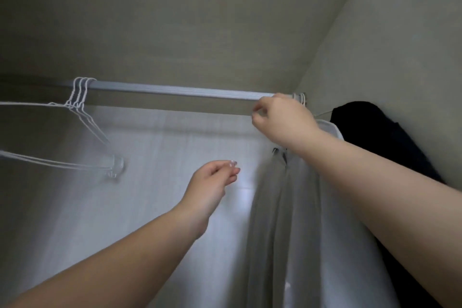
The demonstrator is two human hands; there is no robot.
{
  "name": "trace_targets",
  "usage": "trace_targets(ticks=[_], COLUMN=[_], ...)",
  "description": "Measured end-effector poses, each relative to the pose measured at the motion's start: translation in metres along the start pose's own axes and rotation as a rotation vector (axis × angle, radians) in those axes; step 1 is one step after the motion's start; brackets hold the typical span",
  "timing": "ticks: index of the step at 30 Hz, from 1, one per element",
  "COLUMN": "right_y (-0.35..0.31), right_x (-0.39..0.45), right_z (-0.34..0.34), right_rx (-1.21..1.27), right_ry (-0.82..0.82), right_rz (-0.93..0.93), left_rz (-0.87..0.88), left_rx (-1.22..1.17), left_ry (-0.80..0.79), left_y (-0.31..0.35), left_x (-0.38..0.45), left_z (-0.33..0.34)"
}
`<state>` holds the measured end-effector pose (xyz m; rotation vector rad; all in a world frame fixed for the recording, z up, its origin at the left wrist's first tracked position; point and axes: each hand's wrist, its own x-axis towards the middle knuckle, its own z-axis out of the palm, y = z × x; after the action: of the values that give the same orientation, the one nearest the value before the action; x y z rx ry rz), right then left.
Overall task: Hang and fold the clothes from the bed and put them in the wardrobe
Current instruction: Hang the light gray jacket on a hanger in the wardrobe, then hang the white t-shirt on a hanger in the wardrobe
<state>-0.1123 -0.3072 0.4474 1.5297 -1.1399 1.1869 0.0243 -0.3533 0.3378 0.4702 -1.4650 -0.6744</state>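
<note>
Our right hand (277, 117), fingers curled at the wardrobe rail (175, 91), seems to be seating a hanger hook | grey garment (282, 207) hangs below it | left hand (212, 182) loose, holding nothing | we should check the hook sits fully before letting go

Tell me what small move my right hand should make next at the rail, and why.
Probably let go and draw the right hand back: the grey garment appears to hang from the rail beside the black garment, while the left hand holds nothing.

dim, soft light | slight blur | wide-angle bending at edges
</note>
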Motion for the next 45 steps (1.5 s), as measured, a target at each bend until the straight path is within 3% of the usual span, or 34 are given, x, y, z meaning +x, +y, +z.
trace_targets(ticks=[7, 12, 18, 24, 34, 45], right_y=[-0.046, -0.112, -0.219, -0.311, -0.403, -0.434], right_x=[-0.066, -0.134, -0.211, -0.288, -0.396, -0.512], right_z=[0.025, 0.054, 0.057, 0.007, -0.160, -0.459], right_rx=[0.622, 1.207, 1.609, 1.879, 2.100, 2.355], right_ry=[-0.172, -0.417, -0.692, -0.951, -1.216, -1.384], right_rz=[0.019, 0.119, 0.031, -0.127, -0.511, -1.001], left_rz=[-0.083, -0.137, -0.193, -0.264, -0.242, -0.259], left_rx=[0.155, 0.294, 0.388, 0.516, 0.655, 0.842], left_ry=[0.219, 0.399, 0.628, 0.847, 1.295, 1.754], left_y=[-0.004, -0.002, 0.014, 0.069, 0.179, 0.341], left_x=[-0.068, -0.146, -0.261, -0.384, -0.606, -0.852], left_z=[-0.090, -0.154, -0.200, -0.221, -0.169, -0.008])
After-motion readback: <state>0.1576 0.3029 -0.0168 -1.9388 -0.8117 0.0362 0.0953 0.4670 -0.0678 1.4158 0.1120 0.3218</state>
